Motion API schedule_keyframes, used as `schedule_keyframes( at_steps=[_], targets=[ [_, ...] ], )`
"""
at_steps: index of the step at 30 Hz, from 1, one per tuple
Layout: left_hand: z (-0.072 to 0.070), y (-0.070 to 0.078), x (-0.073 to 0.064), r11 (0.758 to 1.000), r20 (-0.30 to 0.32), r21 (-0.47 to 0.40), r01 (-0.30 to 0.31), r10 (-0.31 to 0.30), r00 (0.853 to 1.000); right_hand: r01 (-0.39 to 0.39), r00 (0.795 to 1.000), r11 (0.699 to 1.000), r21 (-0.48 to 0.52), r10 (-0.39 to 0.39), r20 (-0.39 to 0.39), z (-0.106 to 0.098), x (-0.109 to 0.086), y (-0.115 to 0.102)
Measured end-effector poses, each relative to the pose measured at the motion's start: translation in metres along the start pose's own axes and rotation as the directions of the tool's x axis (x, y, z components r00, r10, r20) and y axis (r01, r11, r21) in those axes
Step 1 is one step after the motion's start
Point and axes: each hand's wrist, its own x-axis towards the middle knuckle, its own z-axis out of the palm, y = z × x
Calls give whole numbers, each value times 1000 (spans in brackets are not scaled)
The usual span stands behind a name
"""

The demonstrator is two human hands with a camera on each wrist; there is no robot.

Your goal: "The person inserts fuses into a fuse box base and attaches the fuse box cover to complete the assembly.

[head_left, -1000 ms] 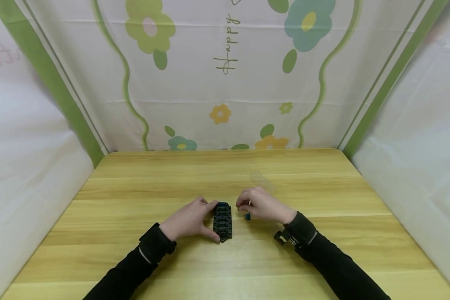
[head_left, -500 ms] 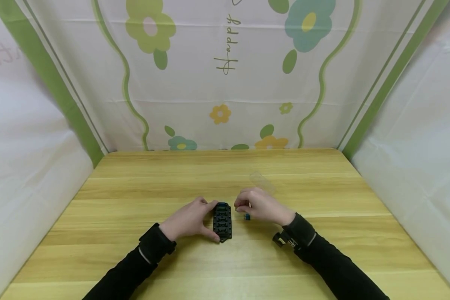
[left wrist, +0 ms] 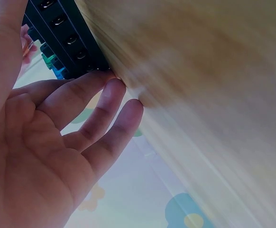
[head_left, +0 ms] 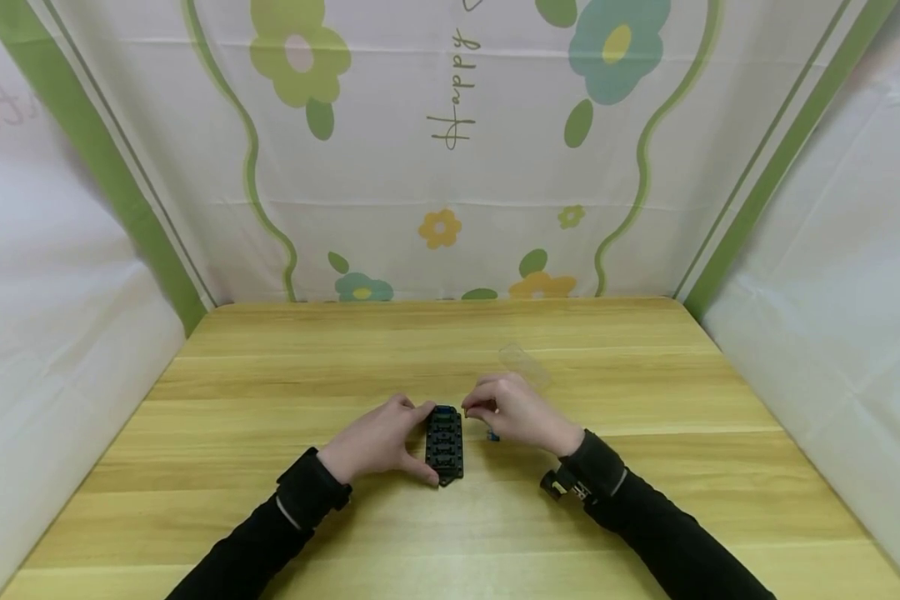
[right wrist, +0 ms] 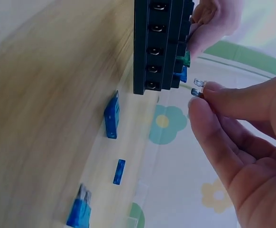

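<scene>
A black fuse block (head_left: 445,454) lies lengthwise on the table. My left hand (head_left: 378,437) holds it, thumb at the near end and fingers at the far end. In the right wrist view, a green blade fuse (right wrist: 187,59) and a blue one (right wrist: 183,74) sit in its far-end slots. My right hand (head_left: 521,412) is just right of the block's far end, apart from it. Between thumb and index finger it pinches a blade fuse (right wrist: 199,82); its metal prongs point toward the block and its body is hidden. Several loose blue fuses (right wrist: 112,118) lie on the table nearby.
Behind my right hand a clear plastic cover (head_left: 525,364) lies flat on the wooden table (head_left: 307,333). A printed cloth (head_left: 390,167) hangs at the back and both sides. A camera (head_left: 558,483) sticks out from the right wrist strap.
My right hand has moved slightly left toward the fuse block with the pinched blade fuse. The left hand and the block have stayed in place.
</scene>
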Motion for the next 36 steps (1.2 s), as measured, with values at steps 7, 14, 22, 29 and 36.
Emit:
schedule_keyframes(
  at_steps=[7, 14, 22, 29, 36],
  targets=[
    [1, 0, 0, 1000, 3, 8, 1, -1, 1000, -10, 1000, 1000, -7, 10, -17, 5, 1, -2],
    [1, -1, -1, 1000, -6, 2, -17, 17, 1000, 20, 1000, 1000, -4, -21, -15, 10, 7, -11],
    [1, -2, -1, 999, -12, 18, -34, 34, 999, 24, 1000, 1000, -2, -24, 12, 17, 13, -19],
    [1, -2, -1, 999, -15, 23, -47, 48, 999, 1, 999, 1000, -21, 0, 38, 21, 16, -23],
    [3, -3, -1, 999, -15, 23, -44, 44, 999, 11, 1000, 1000, -24, -10, 28, 26, 17, -21]
  ],
)
